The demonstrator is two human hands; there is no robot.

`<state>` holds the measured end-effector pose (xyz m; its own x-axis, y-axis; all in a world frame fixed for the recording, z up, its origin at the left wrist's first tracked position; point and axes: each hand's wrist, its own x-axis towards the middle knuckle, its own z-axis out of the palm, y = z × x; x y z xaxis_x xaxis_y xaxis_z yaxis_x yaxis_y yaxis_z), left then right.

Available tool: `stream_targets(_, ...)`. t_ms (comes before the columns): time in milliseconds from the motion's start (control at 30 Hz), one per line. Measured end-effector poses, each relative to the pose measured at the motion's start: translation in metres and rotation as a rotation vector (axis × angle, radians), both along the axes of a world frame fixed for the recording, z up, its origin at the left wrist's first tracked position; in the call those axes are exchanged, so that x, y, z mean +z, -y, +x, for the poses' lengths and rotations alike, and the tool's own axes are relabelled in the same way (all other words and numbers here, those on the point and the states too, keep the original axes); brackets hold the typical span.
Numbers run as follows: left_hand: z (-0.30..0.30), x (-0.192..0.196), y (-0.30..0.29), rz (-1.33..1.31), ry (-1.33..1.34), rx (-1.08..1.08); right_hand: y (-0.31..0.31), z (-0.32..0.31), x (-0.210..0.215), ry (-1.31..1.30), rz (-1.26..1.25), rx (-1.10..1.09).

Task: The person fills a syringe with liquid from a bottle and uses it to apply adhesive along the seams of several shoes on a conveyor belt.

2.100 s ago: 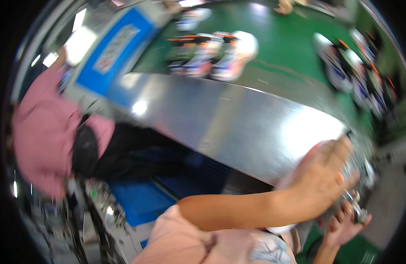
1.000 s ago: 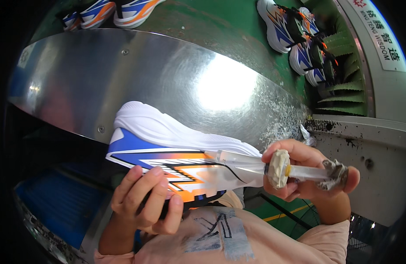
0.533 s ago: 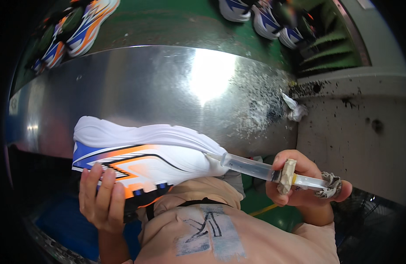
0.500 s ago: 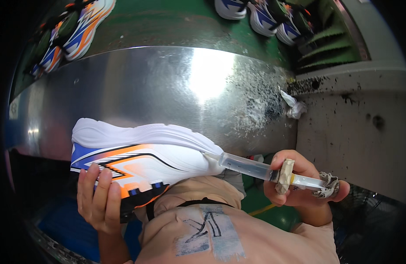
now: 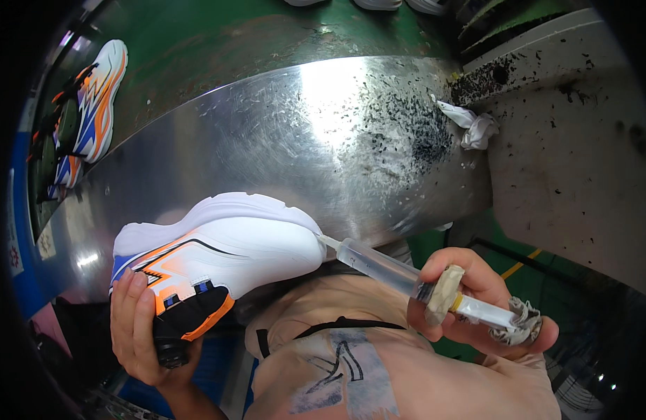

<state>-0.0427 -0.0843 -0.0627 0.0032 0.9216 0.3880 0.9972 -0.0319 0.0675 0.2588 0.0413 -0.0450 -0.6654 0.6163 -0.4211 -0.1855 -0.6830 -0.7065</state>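
My left hand grips a white sneaker with orange, blue and black parts. The shoe lies on its side in the air, its white sole toward the far side and its toe pointing right. In my right hand is a clear plastic syringe, fingers at the wrapped flange and thumb at the cloth-wrapped plunger end. The syringe's tip meets the seam between sole and upper at the toe. Dark plunger rubber shows near the flange. The hidden side of the shoe and part of my left thumb cannot be seen.
A shiny metal ledge curves across beyond the shoe, spotted with dark residue at its right. Crumpled white tissue lies there beside a stained grey panel. More sneakers stand at the far left on a green surface.
The syringe tip has travelled along the seam to the front of the toe. The shoe has turned, and my right hand has dropped slightly. The whole view has shifted.
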Motion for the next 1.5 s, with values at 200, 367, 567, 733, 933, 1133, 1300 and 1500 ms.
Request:
stream_targets(200, -0.002, 0.011, -0.033, -0.074, 0.134, 0.013, -0.004, -0.008, -0.004, -0.023, -0.028, 0.029)
stream_targets(367, -0.02, 0.024, -0.066, -0.309, 0.352, -0.018, 0.007, -0.011, -0.043, -0.348, 0.139, -0.034)
stream_targets(567, -0.047, 0.031, -0.106, -0.468, 0.615, 0.106, 0.016, -0.006, -0.057, -0.282, 0.278, -0.009)
stream_targets(733, -0.054, 0.038, -0.125, -0.559, 0.763, 0.181, 0.004, -0.003, -0.069, -0.256, 0.605, 0.168)
stream_targets(933, -0.068, 0.039, -0.151, -0.684, 0.729, 0.16, 0.003, -0.011, -0.057, -0.265, 0.527, 0.128)
stream_targets(1133, -0.086, 0.048, -0.125, -0.445, 1.178, 0.348, -0.04, -0.003, -0.057, -0.071, 0.446, -0.267)
stream_targets(1300, -0.028, 0.0, -0.095, -0.01, 1.065, 0.374, -0.029, -0.053, -0.079, 0.092, 0.506, -0.205)
stream_targets(1500, 0.003, -0.004, -0.085, 0.137, 1.103, 0.362, -0.041, -0.113, -0.083, -0.152, 0.352, -0.103)
